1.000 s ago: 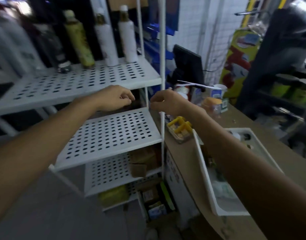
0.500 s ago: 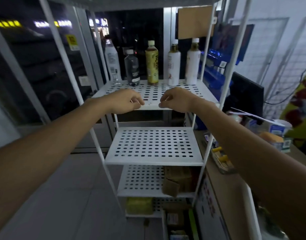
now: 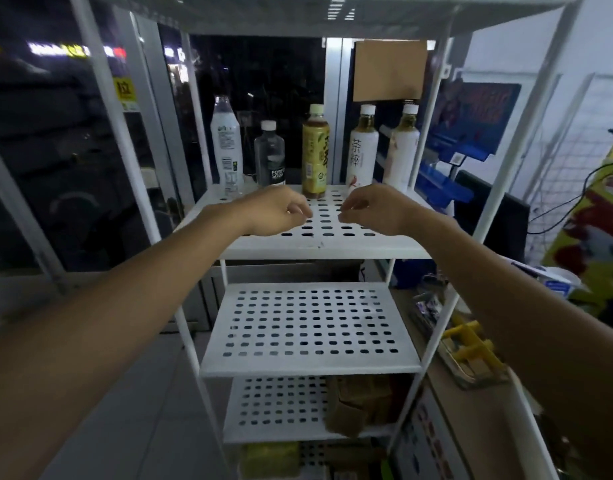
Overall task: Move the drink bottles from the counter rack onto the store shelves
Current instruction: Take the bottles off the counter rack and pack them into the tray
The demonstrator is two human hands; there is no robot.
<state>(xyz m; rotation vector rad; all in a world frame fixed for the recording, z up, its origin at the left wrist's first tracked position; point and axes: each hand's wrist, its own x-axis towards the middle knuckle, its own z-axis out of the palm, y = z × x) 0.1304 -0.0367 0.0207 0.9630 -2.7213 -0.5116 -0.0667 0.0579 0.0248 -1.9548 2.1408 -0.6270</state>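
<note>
I see five drink bottles lined along the back edge of the white perforated metal shelf (image 3: pixel 319 251): a tall clear bottle with a white label (image 3: pixel 226 147), a short clear bottle with a dark label (image 3: pixel 270 157), a yellow-green tea bottle (image 3: pixel 315 154) and two white-sleeved tea bottles (image 3: pixel 362 150). My left hand (image 3: pixel 277 211) and right hand (image 3: pixel 371 209) hover over the shelf's front half, near each other but apart, with fingers loosely curled and holding nothing. Two tiers down, brown cardboard boxes (image 3: pixel 360 403) sit at the right. On the brown counter (image 3: pixel 478 427), a shallow tray (image 3: pixel 485 379) holds yellow plastic pieces (image 3: pixel 471 348). White upright posts (image 3: pixel 501 188) flank both forearms.
</note>
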